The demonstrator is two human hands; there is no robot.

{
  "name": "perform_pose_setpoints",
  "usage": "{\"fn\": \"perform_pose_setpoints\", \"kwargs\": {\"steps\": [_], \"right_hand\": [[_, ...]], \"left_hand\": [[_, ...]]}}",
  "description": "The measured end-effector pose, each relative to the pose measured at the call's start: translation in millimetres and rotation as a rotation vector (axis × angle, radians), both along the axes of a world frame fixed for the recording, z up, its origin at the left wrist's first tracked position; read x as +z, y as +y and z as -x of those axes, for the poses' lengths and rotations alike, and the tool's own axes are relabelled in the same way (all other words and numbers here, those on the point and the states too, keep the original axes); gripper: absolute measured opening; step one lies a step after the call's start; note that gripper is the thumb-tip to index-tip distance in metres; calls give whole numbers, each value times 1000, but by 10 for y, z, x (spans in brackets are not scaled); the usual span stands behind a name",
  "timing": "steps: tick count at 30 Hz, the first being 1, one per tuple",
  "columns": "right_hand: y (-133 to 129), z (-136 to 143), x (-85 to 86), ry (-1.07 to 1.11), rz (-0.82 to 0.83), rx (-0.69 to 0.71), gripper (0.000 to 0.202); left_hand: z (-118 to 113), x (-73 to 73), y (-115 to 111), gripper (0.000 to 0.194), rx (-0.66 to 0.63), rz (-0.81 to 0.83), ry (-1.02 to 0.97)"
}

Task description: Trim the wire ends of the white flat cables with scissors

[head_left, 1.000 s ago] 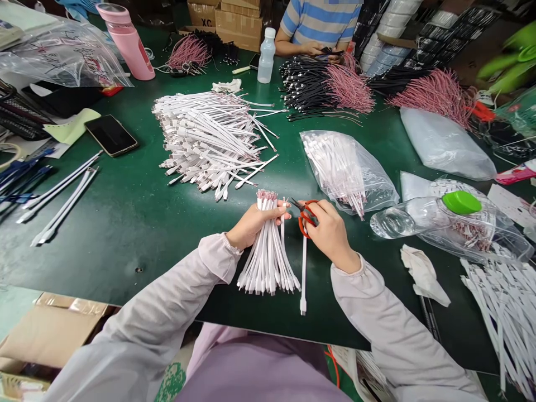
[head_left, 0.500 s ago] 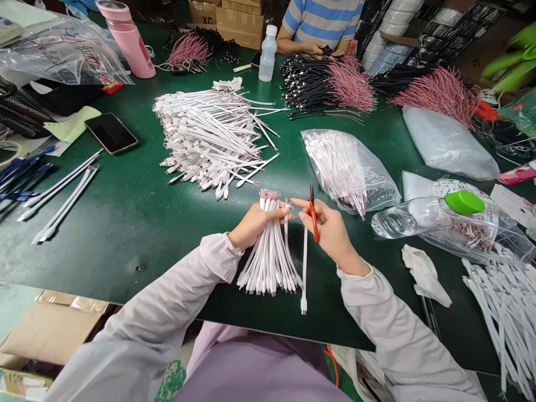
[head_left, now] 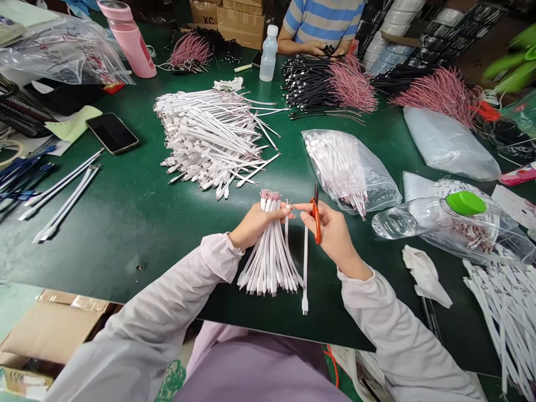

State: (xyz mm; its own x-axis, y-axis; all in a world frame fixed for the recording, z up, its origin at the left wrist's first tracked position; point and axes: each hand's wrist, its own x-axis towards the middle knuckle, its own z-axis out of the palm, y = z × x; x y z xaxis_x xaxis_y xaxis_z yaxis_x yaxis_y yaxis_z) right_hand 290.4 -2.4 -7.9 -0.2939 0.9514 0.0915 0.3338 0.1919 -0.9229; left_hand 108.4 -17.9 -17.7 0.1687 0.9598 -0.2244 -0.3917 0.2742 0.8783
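The left hand is closed around a bundle of white cables near their pink wire ends, its thumb laid across the front. The bundle stands out above the grip in a tight tuft and fans out below, connectors toward the near edge of the green surface. At this hand's fingertips, just right of the bundle, is a single cable, its bare wire end upward.

The right hand is partly closed, holding a pair of orange-handled cutters against its fingers, blades pointing up. Its index finger is stretched out to the left hand's fingertips, at the wire end of the single cable; whether it touches the wires is too small to tell. The thumb is below, near the top of a loose cable lying on the surface.

Beyond the hands lies a large pile of white cables, with a clear bag of more cables to its right.
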Motion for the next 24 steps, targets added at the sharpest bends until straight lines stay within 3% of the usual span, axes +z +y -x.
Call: {"fn": "perform_pose_setpoints", "kwargs": {"steps": [3, 6, 11, 18, 24], "right_hand": [[37, 37, -4, 134, 139, -18, 29], [121, 83, 5, 253, 278, 54, 30], [235, 134, 71, 239, 323, 168, 30], [200, 6, 150, 29, 97, 7, 35], [84, -291, 204, -433, -68, 141, 14]], "left_hand": [[-12, -8, 3, 27, -11, 20, 12], [-27, -23, 0, 29, -38, 24, 20], [-12, -4, -17, 24, -101, -7, 105], [55, 108, -27, 23, -148, -122, 187], [39, 126, -64, 30, -129, -31, -19]]}}
